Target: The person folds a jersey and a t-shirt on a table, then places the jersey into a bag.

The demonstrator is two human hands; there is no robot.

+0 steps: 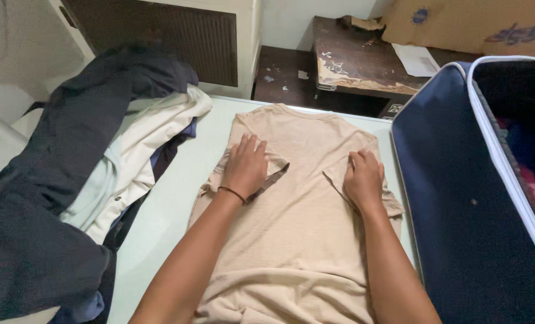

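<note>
Both hands (303, 171) flat, beige shirt (297, 240), sleeves seemingly folded

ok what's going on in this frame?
A person has a beige t-shirt spread flat on a pale table. The left hand presses flat on one folded-in sleeve, the right hand on the other. A pile of dark and white clothes lies to the left, and an open navy bag sits to the right.

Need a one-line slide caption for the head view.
Left hand and right hand press folded sleeves flat on a beige T-shirt, clothes pile left, navy bag right.
</note>
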